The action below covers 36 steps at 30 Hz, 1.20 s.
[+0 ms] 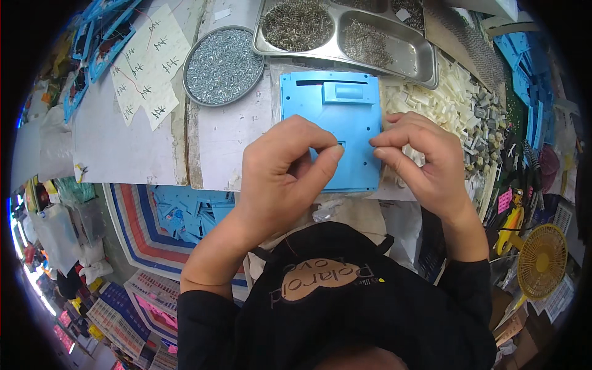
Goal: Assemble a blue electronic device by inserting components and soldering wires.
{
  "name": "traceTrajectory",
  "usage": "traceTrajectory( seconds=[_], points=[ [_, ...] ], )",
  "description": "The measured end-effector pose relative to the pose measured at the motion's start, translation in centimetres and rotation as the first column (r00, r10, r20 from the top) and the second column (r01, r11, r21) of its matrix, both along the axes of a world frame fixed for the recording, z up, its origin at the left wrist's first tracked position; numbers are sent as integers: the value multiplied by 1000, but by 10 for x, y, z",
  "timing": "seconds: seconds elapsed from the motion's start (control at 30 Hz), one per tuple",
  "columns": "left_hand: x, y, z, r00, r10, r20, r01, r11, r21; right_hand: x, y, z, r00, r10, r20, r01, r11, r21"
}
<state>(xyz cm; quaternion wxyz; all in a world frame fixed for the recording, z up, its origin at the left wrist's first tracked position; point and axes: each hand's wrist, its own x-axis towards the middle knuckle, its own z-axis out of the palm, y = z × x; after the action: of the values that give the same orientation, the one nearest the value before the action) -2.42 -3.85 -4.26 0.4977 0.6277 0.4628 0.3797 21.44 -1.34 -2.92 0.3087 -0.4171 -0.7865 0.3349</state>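
Note:
A flat light-blue plastic casing point(333, 117) lies on the work table before me, with a slot along its far edge, a raised rectangular part and small dark holes. Over its left side is my left hand point(287, 169), thumb and forefinger pinched together near a small square opening in the casing. My right hand point(425, 157) is at the casing's right edge, its thumb and forefinger drawn together too. Whatever either pinch holds is too small to make out.
Beyond the casing are a round dish of small silver metal pieces point(223, 66) and a compartmented steel tray point(425, 73) of springs. White plastic parts point(431, 98) are heaped at right, near a yellow fan point(542, 262). A striped bag point(139, 228) holds blue pieces at lower left.

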Motion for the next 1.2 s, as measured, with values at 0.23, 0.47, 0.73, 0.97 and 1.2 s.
traceTrajectory(
  seconds=[0.23,0.47,0.73,0.97,1.2],
  points=[
    [11,-4,0,906,-60,418,280,826,-489,2,1,8,988,127,-93,-101,965,242],
    [11,-9,-12,600,206,773,525,627,-575,-5,-5,-9,958,208,-198,-145,946,289],
    [-2,-6,-8,632,257,731,526,551,-648,-3,-27,-18,937,297,-183,-278,953,123],
    [-12,3,0,747,174,642,369,694,-618,-17,-18,0,911,313,-267,-357,925,-133],
    [1,5,-24,956,57,287,-109,980,168,2,136,73,745,-73,-663,304,922,241]
  ],
)
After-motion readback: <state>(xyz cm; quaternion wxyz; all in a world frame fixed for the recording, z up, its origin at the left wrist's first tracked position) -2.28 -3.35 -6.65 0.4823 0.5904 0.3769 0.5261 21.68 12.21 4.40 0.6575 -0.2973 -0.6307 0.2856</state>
